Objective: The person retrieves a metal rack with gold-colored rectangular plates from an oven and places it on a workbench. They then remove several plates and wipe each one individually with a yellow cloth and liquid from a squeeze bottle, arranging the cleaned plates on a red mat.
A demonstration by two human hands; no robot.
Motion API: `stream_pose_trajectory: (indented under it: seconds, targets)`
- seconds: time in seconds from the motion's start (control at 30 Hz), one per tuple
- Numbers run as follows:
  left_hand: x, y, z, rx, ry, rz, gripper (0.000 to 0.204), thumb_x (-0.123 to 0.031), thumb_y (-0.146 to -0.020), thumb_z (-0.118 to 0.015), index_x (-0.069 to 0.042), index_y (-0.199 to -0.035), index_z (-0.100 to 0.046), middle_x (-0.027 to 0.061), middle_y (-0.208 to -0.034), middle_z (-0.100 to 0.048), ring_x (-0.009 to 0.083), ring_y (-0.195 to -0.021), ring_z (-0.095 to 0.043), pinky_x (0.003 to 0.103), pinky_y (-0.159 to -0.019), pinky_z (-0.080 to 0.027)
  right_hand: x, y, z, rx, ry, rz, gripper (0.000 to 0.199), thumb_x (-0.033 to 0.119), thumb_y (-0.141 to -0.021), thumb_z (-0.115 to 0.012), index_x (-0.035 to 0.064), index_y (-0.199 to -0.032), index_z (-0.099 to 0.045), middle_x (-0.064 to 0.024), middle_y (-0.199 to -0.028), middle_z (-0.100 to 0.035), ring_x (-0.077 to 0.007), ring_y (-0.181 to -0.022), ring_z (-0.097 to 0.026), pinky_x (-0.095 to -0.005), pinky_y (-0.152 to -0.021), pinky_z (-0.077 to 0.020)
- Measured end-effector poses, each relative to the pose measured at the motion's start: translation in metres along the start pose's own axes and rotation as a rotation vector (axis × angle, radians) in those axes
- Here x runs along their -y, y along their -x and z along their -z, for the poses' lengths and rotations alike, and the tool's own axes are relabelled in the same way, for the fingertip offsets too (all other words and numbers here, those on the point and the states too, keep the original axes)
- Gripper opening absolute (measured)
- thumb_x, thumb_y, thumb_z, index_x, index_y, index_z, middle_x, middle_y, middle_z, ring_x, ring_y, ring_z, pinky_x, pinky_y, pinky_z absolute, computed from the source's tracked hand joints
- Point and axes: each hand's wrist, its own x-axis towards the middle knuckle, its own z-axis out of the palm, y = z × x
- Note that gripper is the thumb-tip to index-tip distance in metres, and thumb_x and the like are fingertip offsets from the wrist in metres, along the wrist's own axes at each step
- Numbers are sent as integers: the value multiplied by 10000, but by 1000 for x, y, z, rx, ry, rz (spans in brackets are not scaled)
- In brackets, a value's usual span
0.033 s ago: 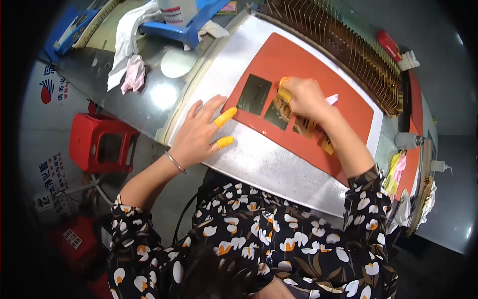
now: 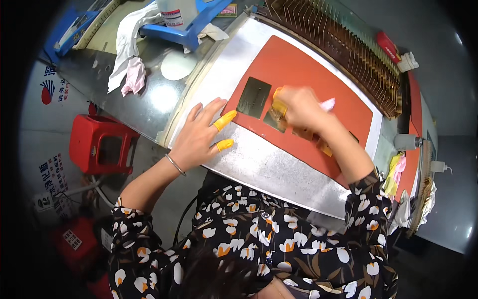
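1. right hand (image 2: pixel 298 107) curled shut over a brass-coloured plate (image 2: pixel 275 119) on the orange mat (image 2: pixel 298 70), pale tool (image 2: pixel 328 104) poking out.
2. left hand (image 2: pixel 199 134) spread flat, holding nothing, at the mat's edge.
3. second dark plate (image 2: pixel 253 97) just beside.
4. slotted rack (image 2: pixel 343 45) beyond.

light: bright, from overhead | glare: on steel bench (image 2: pixel 149 107) | blur: right hand (image 2: pixel 298 107) motion-smeared | edges: fisheye bending, black vignette in corners
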Motion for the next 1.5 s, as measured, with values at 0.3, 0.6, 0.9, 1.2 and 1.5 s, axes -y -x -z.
stream_pose_trajectory:
  seconds: [0.3,0.6,0.9,1.2,1.5]
  targets:
    - [-2,-1,-2,7,5,-10,554,-375,-816,-569,-115,-1288,-441,153,-1363,-336,306,-1285,-301,487,-1045,-200,10,33,-6,3,33,139,129,76,-635,-588,57,-763,-583,-141,-719,-586,-323,-645,-583,-422,-552,-454]
    - [-3,0,-2,-20,13,-1,542,-360,-802,-598,-111,-1264,-464,149,-1353,-344,296,-1276,-316,487,-1038,-221,26,45,-4,74,5,199,68,58,-666,-589,48,-696,-529,-109,-644,-556,-300,-622,-581,-404,-526,-453]
    - [-5,-7,3,14,41,-8,555,-332,-781,-614,-99,-1261,-464,149,-1358,-347,305,-1279,-310,493,-1037,-210,-33,76,14,-197,52,-138,87,109,-706,-578,80,-787,-577,-114,-744,-590,-324,-687,-578,-416,-577,-451]
    - [-13,-1,-1,-51,75,30,594,-211,-694,-668,-34,-1221,-459,196,-1327,-351,361,-1249,-315,540,-1024,-183,-36,64,10,-131,32,-36,108,130,-725,-574,35,-738,-526,-147,-716,-577,-350,-650,-568,-457,-543,-418]
    - [-20,-2,4,-68,63,32,583,-218,-706,-661,-42,-1225,-461,186,-1330,-354,354,-1250,-317,534,-1025,-188,-29,62,19,-125,30,21,81,113,-699,-576,55,-751,-555,-114,-732,-572,-304,-692,-578,-424,-542,-430]
